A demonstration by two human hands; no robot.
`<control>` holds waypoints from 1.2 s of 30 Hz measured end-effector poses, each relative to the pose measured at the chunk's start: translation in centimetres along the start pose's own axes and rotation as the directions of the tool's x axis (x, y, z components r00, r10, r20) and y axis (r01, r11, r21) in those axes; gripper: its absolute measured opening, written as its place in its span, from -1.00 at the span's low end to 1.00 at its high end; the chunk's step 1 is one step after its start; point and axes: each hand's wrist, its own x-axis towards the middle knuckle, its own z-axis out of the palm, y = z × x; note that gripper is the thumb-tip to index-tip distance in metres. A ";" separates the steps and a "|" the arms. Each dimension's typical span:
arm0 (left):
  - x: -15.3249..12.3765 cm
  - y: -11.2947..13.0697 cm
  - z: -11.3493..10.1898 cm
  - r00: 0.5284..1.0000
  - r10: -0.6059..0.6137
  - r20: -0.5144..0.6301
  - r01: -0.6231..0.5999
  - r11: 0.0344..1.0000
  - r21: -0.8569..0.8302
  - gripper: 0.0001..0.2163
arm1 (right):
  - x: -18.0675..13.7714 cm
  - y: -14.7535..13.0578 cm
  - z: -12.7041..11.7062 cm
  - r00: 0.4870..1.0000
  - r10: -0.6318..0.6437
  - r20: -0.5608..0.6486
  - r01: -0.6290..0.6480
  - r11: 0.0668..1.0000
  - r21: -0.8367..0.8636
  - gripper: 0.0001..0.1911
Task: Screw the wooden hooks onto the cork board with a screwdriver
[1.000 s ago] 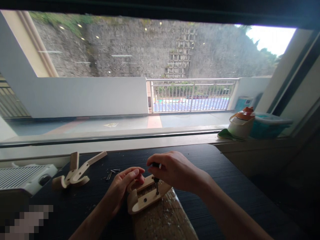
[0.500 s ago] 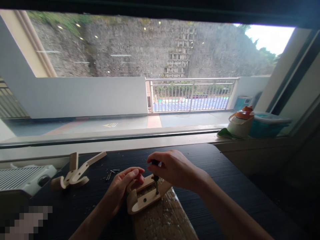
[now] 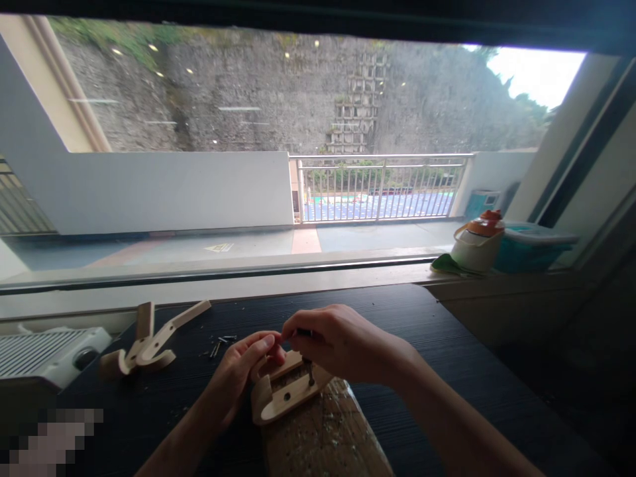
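My right hand [image 3: 342, 341] is closed around the dark handle of a screwdriver [image 3: 311, 374], its shaft pointing down at a hole in a pale wooden hook piece [image 3: 278, 405]. This piece has a rounded, upturned near end and a second open hole. Beside it, at its far left side, my left hand [image 3: 248, 358] has its fingers curled and thumb near the fingertips; what they hold, if anything, is hidden. Under the hook piece lies a rough, worn wooden block [image 3: 322, 430]. Another pale wooden strip [image 3: 285, 366] shows behind the near one.
Several screws [image 3: 218, 346] lie on the black table [image 3: 407, 331] left of my hands. Further left are more wooden hook pieces [image 3: 156, 344] and a white slatted appliance [image 3: 54, 358]. An orange-topped bottle [image 3: 477, 245] and a teal box [image 3: 534, 248] stand on the windowsill.
My right hand has turned and shifted slightly left on the screwdriver, covering more of its handle, and its fingertips are now close to my left fingers. The left hand stays put.
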 end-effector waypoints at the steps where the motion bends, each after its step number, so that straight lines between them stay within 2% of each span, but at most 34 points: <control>1: 0.0 0.0 0.0 1.000 0.007 0.003 -0.007 1.000 0.011 -0.78 | 0.1 0.1 0.0 1.000 0.008 -0.013 -0.008 1.000 -0.018 -0.81; 6: -0.1 0.1 0.1 1.000 0.007 0.003 -0.007 1.000 0.025 -0.74 | 0.3 0.6 0.2 0.996 0.064 -0.060 -0.069 0.992 -0.103 -0.85; 10: -0.1 0.0 0.1 1.000 0.007 -0.002 -0.007 1.000 0.028 -0.76 | 0.0 0.3 0.1 0.996 0.073 -0.056 -0.080 0.984 -0.156 -0.80; 15: -0.2 0.0 0.0 1.000 -0.024 0.007 0.024 1.000 0.018 -0.80 | -0.3 -0.8 -0.2 0.996 -0.041 0.079 0.045 0.998 -0.041 -0.69; 17: -0.2 0.0 0.0 0.999 -0.033 0.003 0.033 0.999 0.011 -0.79 | -0.3 -0.9 -0.3 0.992 -0.051 0.111 0.051 0.999 0.003 -0.66; 27: 0.1 0.1 0.2 1.000 0.013 0.013 -0.013 0.999 0.042 -0.75 | 0.0 0.4 0.3 0.994 0.099 -0.054 -0.105 0.987 -0.121 -0.79; 30: 0.0 0.0 0.1 1.000 0.009 0.011 -0.009 0.999 0.037 -0.78 | -0.1 -0.1 0.2 0.998 0.044 -0.038 -0.048 0.994 -0.096 -0.79; 33: 0.0 0.0 0.0 1.000 -0.014 0.019 0.013 1.000 0.022 -0.81 | -0.1 -0.6 0.1 0.999 -0.032 0.044 0.032 0.999 -0.003 -0.73; 36: -0.1 0.1 0.1 1.000 -0.006 0.011 0.005 1.000 0.029 -0.80 | 0.0 -0.4 0.0 0.998 -0.013 0.055 0.013 1.000 0.009 -0.74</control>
